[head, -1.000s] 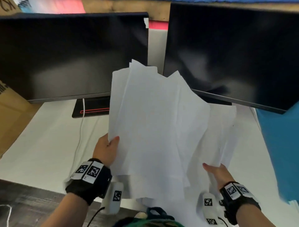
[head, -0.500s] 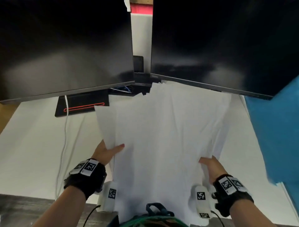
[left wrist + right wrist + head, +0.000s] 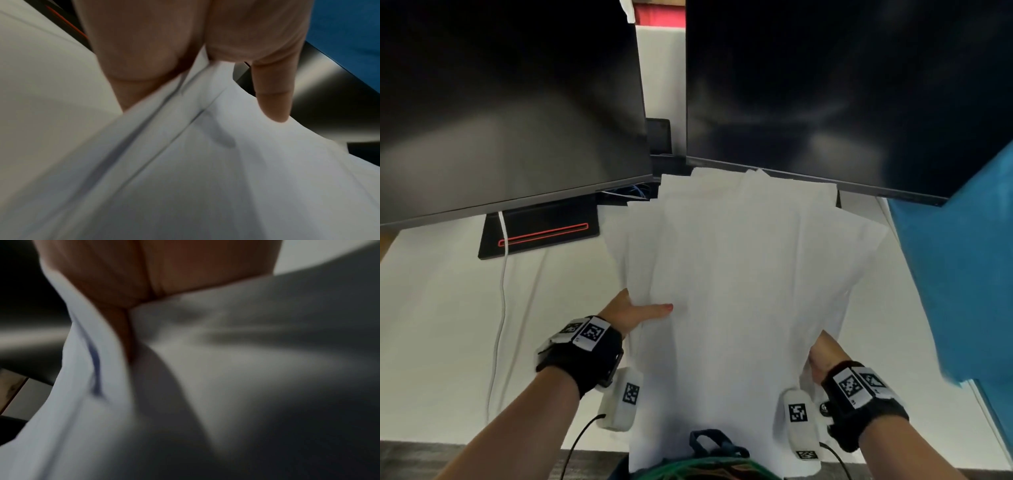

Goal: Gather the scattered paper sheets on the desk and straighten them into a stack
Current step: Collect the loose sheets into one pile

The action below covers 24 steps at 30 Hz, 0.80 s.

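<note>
A loose bundle of several white paper sheets [image 3: 736, 274] lies fanned between my two hands over the white desk [image 3: 441, 308], its far edges uneven under the monitors. My left hand [image 3: 635, 313] grips the bundle's left edge, thumb on top, fingers hidden beneath. In the left wrist view the thumb [image 3: 273, 97] presses on the sheets [image 3: 226, 178]. My right hand [image 3: 822, 356] holds the right edge from the side; most of its fingers are hidden by paper. The right wrist view shows blurred sheets [image 3: 82, 369] pinched against the hand.
Two dark monitors [image 3: 510, 102] [image 3: 842, 89] stand close behind the paper. A black base with a red line [image 3: 541, 233] and a white cable [image 3: 501, 308] sit at the left. A blue surface [image 3: 962, 274] borders the right. The desk's front edge is near my wrists.
The bundle has come down from upright in front of the monitors to nearly flat over the desk. Both hands lowered with it, still holding its edges.
</note>
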{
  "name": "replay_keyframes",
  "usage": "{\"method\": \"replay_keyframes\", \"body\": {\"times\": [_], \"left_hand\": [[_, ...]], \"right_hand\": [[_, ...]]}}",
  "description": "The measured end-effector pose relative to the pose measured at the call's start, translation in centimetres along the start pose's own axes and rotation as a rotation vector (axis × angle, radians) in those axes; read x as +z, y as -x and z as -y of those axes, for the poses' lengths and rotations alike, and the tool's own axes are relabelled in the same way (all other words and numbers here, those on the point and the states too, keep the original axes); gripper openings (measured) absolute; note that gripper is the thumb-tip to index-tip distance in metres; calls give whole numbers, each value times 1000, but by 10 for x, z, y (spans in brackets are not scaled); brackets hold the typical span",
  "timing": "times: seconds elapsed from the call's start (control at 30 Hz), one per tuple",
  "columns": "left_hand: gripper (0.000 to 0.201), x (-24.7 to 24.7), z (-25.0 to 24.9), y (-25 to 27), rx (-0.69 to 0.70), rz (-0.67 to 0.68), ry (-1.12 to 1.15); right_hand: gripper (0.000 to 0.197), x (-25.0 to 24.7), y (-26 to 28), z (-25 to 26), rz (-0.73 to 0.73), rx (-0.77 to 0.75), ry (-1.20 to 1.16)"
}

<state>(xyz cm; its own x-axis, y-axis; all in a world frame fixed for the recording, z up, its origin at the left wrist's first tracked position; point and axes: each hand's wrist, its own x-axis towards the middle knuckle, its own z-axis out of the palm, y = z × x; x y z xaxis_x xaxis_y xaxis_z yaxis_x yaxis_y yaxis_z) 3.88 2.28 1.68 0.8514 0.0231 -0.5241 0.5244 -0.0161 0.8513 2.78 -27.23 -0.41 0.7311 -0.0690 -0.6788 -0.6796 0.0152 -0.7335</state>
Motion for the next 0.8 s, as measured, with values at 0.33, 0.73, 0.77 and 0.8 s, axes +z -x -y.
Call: {"method": "replay_keyframes", "body": {"times": [0.33,0.73,0.77,0.8], "left_hand": [[22,11,5,-14,19,-60,44],[49,-5,14,-16,-91,-25,135],[48,-8,11,-16,-102,1,171],[42,-10,6,-14,-99,29,219]], "right_hand": [[14,0,-2,2,0,71,-4],[46,7,11,-1,-62,-227,-212],[46,4,10,4,-98,-215,-225],[44,-1,7,10,-91,-209,-255]]}}
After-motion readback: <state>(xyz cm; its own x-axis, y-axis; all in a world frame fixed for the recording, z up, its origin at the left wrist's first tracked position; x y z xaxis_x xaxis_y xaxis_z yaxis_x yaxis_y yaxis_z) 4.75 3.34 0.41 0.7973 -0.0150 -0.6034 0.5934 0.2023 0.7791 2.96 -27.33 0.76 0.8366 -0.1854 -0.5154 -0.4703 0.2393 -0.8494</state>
